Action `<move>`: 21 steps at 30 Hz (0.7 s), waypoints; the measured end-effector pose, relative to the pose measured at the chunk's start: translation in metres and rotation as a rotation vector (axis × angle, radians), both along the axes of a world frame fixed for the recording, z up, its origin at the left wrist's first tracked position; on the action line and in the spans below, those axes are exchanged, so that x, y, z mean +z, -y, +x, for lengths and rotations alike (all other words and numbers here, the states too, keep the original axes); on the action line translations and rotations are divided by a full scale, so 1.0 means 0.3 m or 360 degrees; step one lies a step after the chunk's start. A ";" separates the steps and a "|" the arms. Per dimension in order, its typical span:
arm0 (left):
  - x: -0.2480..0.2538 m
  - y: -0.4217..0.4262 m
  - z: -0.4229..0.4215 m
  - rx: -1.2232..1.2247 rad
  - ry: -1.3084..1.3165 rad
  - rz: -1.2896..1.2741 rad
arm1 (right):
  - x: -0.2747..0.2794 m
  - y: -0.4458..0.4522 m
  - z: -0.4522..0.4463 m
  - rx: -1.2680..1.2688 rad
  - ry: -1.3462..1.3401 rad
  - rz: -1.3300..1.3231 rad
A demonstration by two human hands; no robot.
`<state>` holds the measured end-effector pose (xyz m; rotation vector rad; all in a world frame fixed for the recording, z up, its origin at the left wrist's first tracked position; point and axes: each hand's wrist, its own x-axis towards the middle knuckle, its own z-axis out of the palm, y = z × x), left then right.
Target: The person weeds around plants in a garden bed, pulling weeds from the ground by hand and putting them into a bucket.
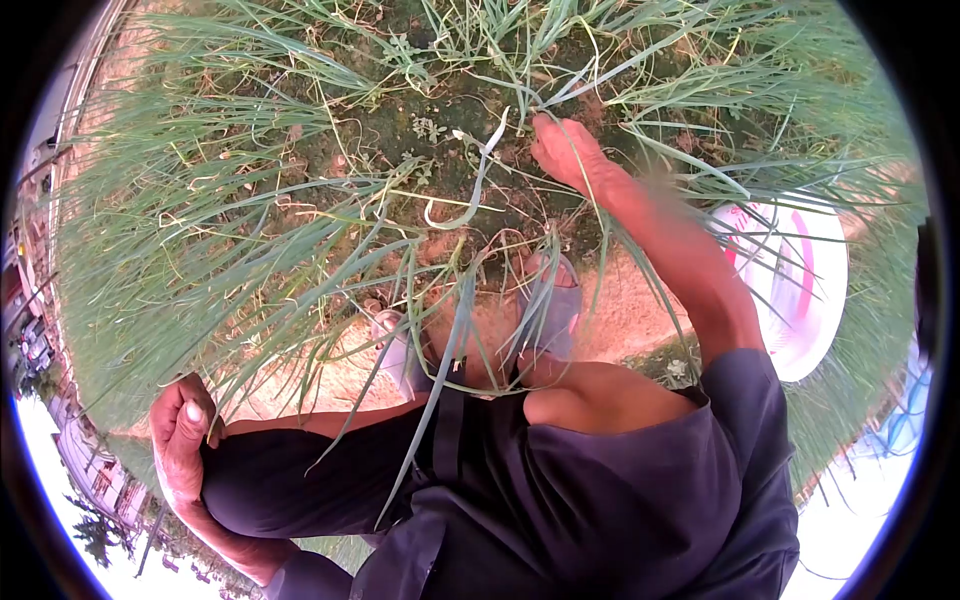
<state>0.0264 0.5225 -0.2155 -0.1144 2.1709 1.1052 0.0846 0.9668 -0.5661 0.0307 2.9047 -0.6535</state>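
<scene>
My right hand [567, 150] reaches down among the green onions [460, 320] with its fingers closed near the base of the plants. What its fingertips grip, if anything, is hidden behind the hand. A curved, pale-tipped onion leaf [480, 180] lies left of it over dark soil. Beside my left knee, my left hand [183, 430] is closed, its thumb pressed on the curled fingers. Leaf tips come close to it; I cannot make out anything inside it. Long onion leaves hang across my lap and shins.
A white bucket or sack with pink print [795, 280] stands right of my right arm, partly behind leaves. My sandalled feet [550, 300] rest on bare reddish soil [625, 310]. Dense onion rows surround me. Small weeds [428, 128] grow in the soil ahead.
</scene>
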 end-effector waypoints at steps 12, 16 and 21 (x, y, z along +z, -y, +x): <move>-0.013 0.006 -0.020 -0.0167 -0.0083 -0.0004 | 0.174 -0.147 -0.016 -0.1040 0.0785 -0.1346; -0.007 0.001 -0.009 -0.0116 -0.0111 -0.0043 | -0.142 -0.157 0.011 -0.0105 0.0227 -0.0181; 0.006 -0.014 -0.010 -0.0118 -0.0068 -0.0027 | -0.103 -0.049 -0.042 -0.0092 0.0555 -0.0017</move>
